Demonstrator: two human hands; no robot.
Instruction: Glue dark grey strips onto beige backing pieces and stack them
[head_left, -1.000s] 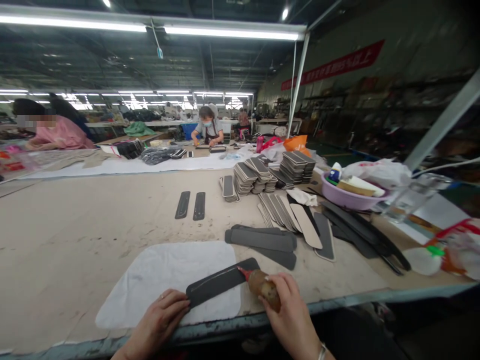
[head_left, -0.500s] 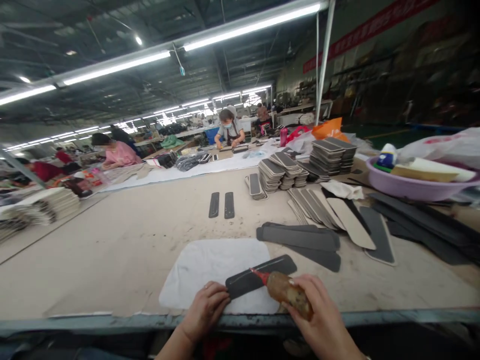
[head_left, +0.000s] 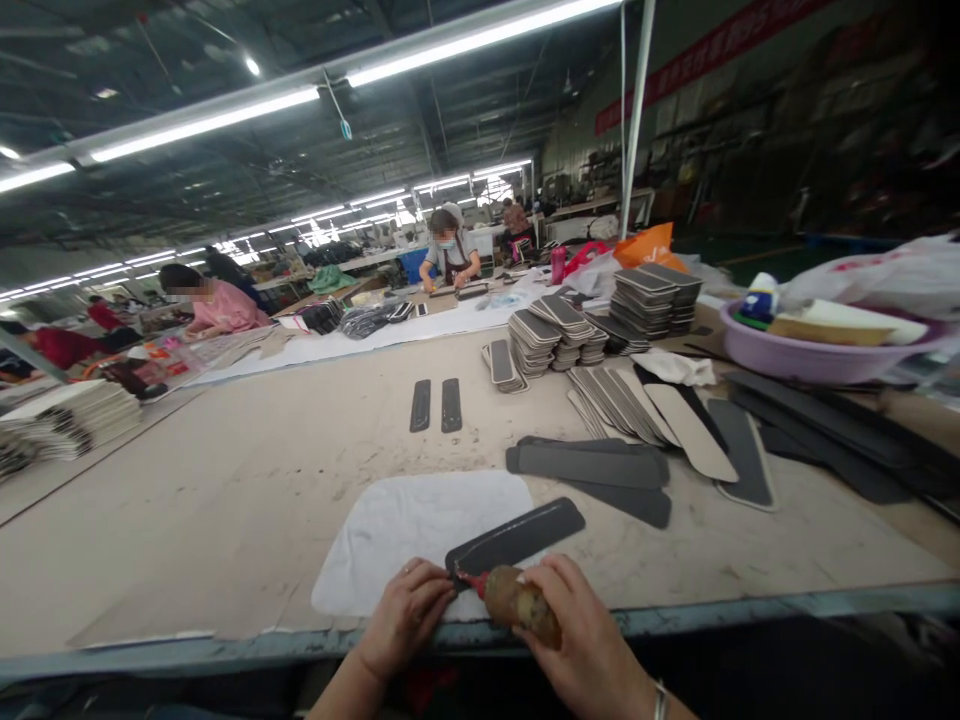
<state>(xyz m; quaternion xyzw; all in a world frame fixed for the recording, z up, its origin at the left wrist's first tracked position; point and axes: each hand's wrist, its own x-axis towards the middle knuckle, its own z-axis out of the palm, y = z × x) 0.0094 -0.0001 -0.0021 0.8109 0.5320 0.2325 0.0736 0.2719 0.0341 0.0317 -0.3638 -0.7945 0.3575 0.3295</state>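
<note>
A dark strip with rounded ends (head_left: 517, 532) lies aslant, partly on a white cloth (head_left: 375, 535) near the table's front edge. At the strip's lower left end, my left hand (head_left: 407, 612) pinches its corner. My right hand (head_left: 574, 625) is wrapped round a brown bottle (head_left: 521, 605) with a red nozzle (head_left: 474, 581). The nozzle tip is at the strip's left end, close to my left fingers. A thin shiny line runs along the strip's upper side.
Two small dark pieces (head_left: 421, 406) lie farther back. Dark strips (head_left: 589, 465), fanned pieces (head_left: 619, 400) and stacks (head_left: 534, 340) stand to the right, with a purple basin (head_left: 817, 362) beyond. A person (head_left: 450, 255) works across the table.
My right hand has moved the bottle left and down, bringing the nozzle from the strip's middle to its left end. The shiny line is longer. The camera view has shifted slightly.
</note>
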